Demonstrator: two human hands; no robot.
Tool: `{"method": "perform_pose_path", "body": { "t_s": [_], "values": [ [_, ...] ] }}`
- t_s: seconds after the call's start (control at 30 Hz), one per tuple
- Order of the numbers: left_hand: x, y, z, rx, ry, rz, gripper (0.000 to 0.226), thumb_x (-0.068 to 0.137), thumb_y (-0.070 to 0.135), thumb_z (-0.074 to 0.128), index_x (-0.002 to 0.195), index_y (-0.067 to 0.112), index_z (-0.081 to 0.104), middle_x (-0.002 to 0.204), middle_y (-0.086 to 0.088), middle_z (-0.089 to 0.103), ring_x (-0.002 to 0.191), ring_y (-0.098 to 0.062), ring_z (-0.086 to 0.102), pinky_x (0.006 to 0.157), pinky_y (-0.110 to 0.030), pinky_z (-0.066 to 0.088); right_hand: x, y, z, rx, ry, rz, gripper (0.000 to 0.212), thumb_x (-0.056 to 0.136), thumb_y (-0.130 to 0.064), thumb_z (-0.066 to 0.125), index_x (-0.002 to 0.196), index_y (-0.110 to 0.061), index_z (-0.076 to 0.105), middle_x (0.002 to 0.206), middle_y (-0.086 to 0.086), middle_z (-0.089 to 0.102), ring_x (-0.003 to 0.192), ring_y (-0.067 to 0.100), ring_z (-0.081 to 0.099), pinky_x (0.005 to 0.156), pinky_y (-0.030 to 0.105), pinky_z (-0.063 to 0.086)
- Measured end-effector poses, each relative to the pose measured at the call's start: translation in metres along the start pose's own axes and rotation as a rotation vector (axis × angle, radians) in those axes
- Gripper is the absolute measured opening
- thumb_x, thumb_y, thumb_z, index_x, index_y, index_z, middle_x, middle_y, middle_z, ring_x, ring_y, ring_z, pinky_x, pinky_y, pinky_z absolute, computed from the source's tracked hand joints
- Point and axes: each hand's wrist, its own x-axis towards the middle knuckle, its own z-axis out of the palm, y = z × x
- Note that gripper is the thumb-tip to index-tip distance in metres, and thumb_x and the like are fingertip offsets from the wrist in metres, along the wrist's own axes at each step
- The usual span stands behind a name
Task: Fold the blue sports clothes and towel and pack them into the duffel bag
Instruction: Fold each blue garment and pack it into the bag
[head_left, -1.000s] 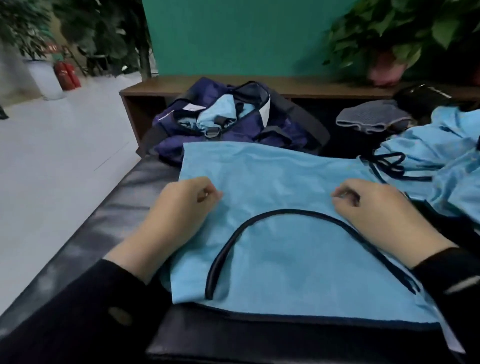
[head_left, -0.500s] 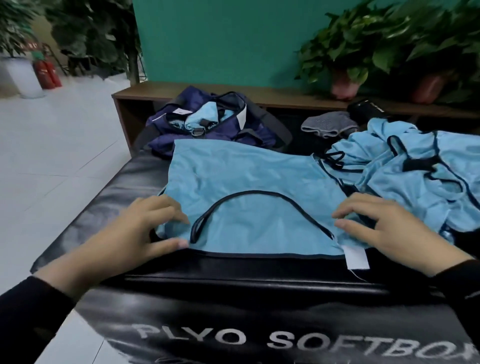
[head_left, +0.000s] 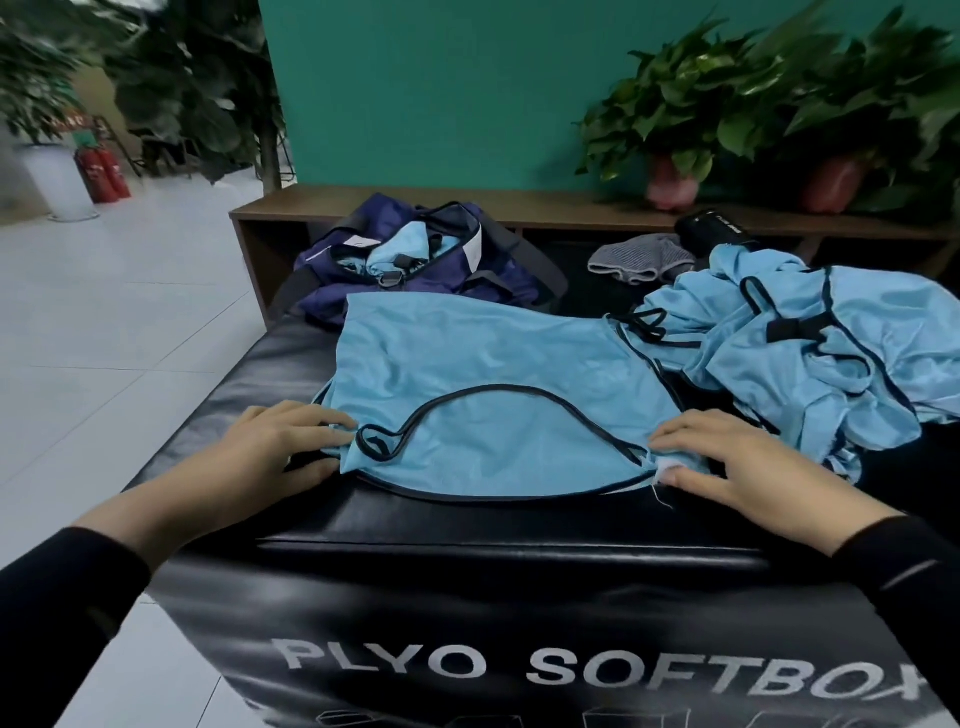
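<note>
Light-blue fabric with dark piping, a sleeveless sports top, lies spread flat on the black padded plyo box that serves as the table, its long axis running left to right and its dark-edged arc opening toward the near edge. The left hand rests on the top's near-left corner, fingers nearly straight and lying over the cloth edge. The right hand pinches the near-right corner at a white label. A rumpled pile of matching light-blue clothes sits just right of it. Behind, the open navy duffel bag holds blue fabric. A grey towel lies farther back.
</note>
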Motion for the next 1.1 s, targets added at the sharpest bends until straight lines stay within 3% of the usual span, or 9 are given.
{"method": "perform_pose_path", "body": {
  "t_s": [0.17, 0.3, 0.47, 0.63, 0.7, 0.73, 0.8, 0.97, 1.1],
  "values": [
    [0.011, 0.013, 0.004, 0.145, 0.093, -0.018, 0.029, 0.090, 0.043, 0.040, 0.098, 0.034, 0.067, 0.108, 0.018, 0.066, 0.098, -0.014, 0.060, 0.075, -0.037, 0.037, 0.007, -0.006, 0.012, -0.091, 0.133, -0.024, 0.010, 0.099, -0.046, 0.051, 0.095, -0.050, 0.059, 0.102, -0.028, 0.057, 0.102, 0.003, 0.052, 0.092, 0.031, 0.044],
    [0.014, 0.020, 0.001, 0.207, 0.125, -0.062, 0.019, 0.093, 0.035, 0.035, 0.083, 0.031, 0.051, 0.084, 0.013, 0.058, 0.084, -0.018, 0.056, 0.074, -0.037, 0.033, 0.003, -0.014, 0.009, -0.005, 0.194, 0.036, 0.024, 0.101, -0.040, 0.049, 0.080, -0.051, 0.051, 0.091, -0.022, 0.058, 0.089, 0.004, 0.054, 0.079, 0.027, 0.041],
    [0.003, 0.032, -0.027, -0.118, 0.033, -0.191, 0.029, 0.077, 0.043, 0.034, 0.064, 0.018, 0.040, 0.061, 0.010, 0.046, 0.060, -0.008, 0.038, 0.064, -0.039, 0.035, -0.006, -0.032, -0.016, 0.224, 0.174, 0.177, 0.032, 0.097, -0.053, 0.046, 0.077, -0.029, 0.054, 0.061, -0.010, 0.048, 0.058, 0.008, 0.045, 0.060, 0.033, 0.037],
    [-0.011, 0.039, -0.064, -0.660, -0.129, -0.497, 0.062, 0.062, 0.049, 0.054, 0.089, -0.006, 0.062, 0.078, -0.004, 0.060, 0.071, -0.018, 0.048, 0.070, -0.035, 0.036, -0.005, -0.054, -0.041, 0.376, 0.112, 0.247, 0.069, 0.082, -0.075, 0.048, 0.080, -0.006, 0.059, 0.063, -0.006, 0.053, 0.061, 0.010, 0.050, 0.067, 0.035, 0.040],
    [-0.007, 0.040, -0.070, -0.698, -0.117, -0.560, 0.057, 0.061, 0.045, 0.059, 0.089, -0.005, 0.067, 0.080, -0.015, 0.066, 0.073, -0.020, 0.053, 0.074, -0.036, 0.037, 0.011, -0.051, -0.043, 0.354, 0.080, 0.304, 0.078, 0.082, -0.077, 0.051, 0.097, -0.002, 0.065, 0.097, 0.011, 0.075, 0.091, 0.029, 0.070, 0.088, 0.043, 0.051],
    [-0.002, 0.039, -0.072, -0.688, -0.094, -0.590, 0.049, 0.064, 0.040, 0.060, 0.086, -0.002, 0.068, 0.078, -0.017, 0.067, 0.072, -0.020, 0.054, 0.074, -0.036, 0.038, 0.022, -0.050, -0.043, 0.341, 0.088, 0.329, 0.075, 0.084, -0.072, 0.054, 0.100, 0.000, 0.065, 0.107, 0.017, 0.072, 0.102, 0.035, 0.067, 0.093, 0.044, 0.050],
    [0.014, 0.034, -0.072, -0.605, -0.044, -0.635, 0.030, 0.077, 0.032, 0.060, 0.074, 0.002, 0.064, 0.068, -0.008, 0.060, 0.066, -0.017, 0.052, 0.069, -0.034, 0.037, 0.046, -0.045, -0.042, 0.321, 0.111, 0.366, 0.067, 0.087, -0.064, 0.058, 0.089, 0.003, 0.063, 0.084, 0.022, 0.067, 0.079, 0.037, 0.064, 0.074, 0.037, 0.047],
    [0.074, 0.011, -0.066, -0.151, -0.073, -0.619, 0.035, 0.095, 0.017, 0.052, 0.063, 0.006, 0.047, 0.062, -0.005, 0.049, 0.065, -0.022, 0.045, 0.061, -0.034, 0.036, 0.106, -0.036, -0.035, 0.212, 0.151, 0.435, 0.053, 0.090, -0.052, 0.067, 0.060, -0.014, 0.046, 0.054, -0.005, 0.040, 0.054, 0.017, 0.036, 0.057, 0.033, 0.026],
    [0.096, -0.009, -0.047, 0.259, -0.016, -0.578, 0.012, 0.093, 0.022, 0.056, 0.094, 0.013, 0.064, 0.087, -0.010, 0.055, 0.093, -0.037, 0.057, 0.076, -0.037, 0.040, 0.127, -0.022, -0.004, -0.099, 0.204, 0.467, 0.036, 0.091, -0.054, 0.063, 0.087, -0.019, 0.072, 0.089, 0.002, 0.067, 0.085, 0.025, 0.059, 0.072, 0.035, 0.044]
  ]
}}
